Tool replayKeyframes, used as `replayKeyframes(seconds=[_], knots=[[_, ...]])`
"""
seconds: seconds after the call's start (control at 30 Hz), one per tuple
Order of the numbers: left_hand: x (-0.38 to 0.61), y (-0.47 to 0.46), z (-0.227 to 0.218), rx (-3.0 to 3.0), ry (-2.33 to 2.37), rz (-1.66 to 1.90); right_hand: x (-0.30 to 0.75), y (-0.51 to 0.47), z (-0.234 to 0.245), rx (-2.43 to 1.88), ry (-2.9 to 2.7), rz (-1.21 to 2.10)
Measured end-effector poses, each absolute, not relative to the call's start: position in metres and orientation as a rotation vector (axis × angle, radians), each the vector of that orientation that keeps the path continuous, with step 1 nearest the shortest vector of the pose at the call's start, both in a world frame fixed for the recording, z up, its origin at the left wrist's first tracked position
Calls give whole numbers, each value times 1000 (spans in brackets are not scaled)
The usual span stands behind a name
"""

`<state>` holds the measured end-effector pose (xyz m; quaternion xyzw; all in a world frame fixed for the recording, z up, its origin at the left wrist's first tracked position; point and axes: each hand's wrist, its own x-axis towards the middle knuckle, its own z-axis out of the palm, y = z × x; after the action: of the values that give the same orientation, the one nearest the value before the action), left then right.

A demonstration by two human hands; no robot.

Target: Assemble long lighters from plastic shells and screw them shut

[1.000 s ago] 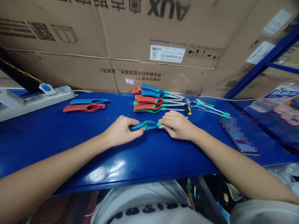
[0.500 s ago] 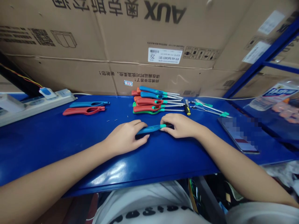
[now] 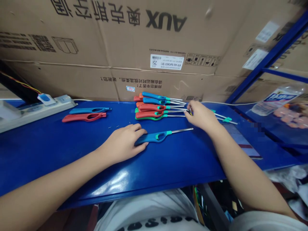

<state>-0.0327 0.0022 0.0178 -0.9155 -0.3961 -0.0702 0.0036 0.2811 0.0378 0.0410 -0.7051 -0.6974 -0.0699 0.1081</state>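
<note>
My left hand (image 3: 126, 139) is closed around the back end of the handle of a blue gas lighter (image 3: 151, 138). The lighter lies low over the table, its metal tube pointing right. Beyond it, the fingers of my right hand (image 3: 202, 116) pinch a small tool with a yellow-and-black handle (image 3: 191, 113); most of the tool is hidden, and its kind is unclear. My right fingertips are beside the tube ends of a pile of red, blue and green lighters (image 3: 150, 114).
A red handle (image 3: 84, 117) and a blue handle (image 3: 90, 110) without tubes lie at the left, near a power strip (image 3: 55, 107). Small pins lie nearby. Loose metal tubes (image 3: 226, 119) and a phone (image 3: 245, 141) are at the right. A cardboard box (image 3: 96, 64) stands behind.
My right hand has left the blue lighter's tube end and moved up and right to the small yellow-and-black tool. The lighter's metal tube now shows. My left hand keeps its hold.
</note>
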Motion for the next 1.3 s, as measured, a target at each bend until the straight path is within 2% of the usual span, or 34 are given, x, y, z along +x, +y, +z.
replayKeyframes(seconds=[0.13,0.27,0.37,0.47,0.63,0.73,0.9,1.3], knots=[[-33,0,22,-2853,-1325,-156,291,46,37,-2417,-1955,-38],[-34,1,21,-2923,-1387,-206,300,58,30,-2481,-1862,84],[-35,-1,18,-3017,-1434,-315,309,61,31,-2377,-1772,94],[-34,-7,16,-3081,-1450,-384,314,59,39,-2240,-1554,-82],[-29,-17,15,-3110,-1394,-399,294,48,44,-1578,-1433,-353],[-27,-19,15,-3100,-1334,-348,262,36,34,-1283,-1565,-271],[-26,-22,15,-3063,-1266,-311,212,11,8,-917,-2102,30],[-26,-20,14,-3099,-1213,-363,200,6,-6,-910,-2295,88]])
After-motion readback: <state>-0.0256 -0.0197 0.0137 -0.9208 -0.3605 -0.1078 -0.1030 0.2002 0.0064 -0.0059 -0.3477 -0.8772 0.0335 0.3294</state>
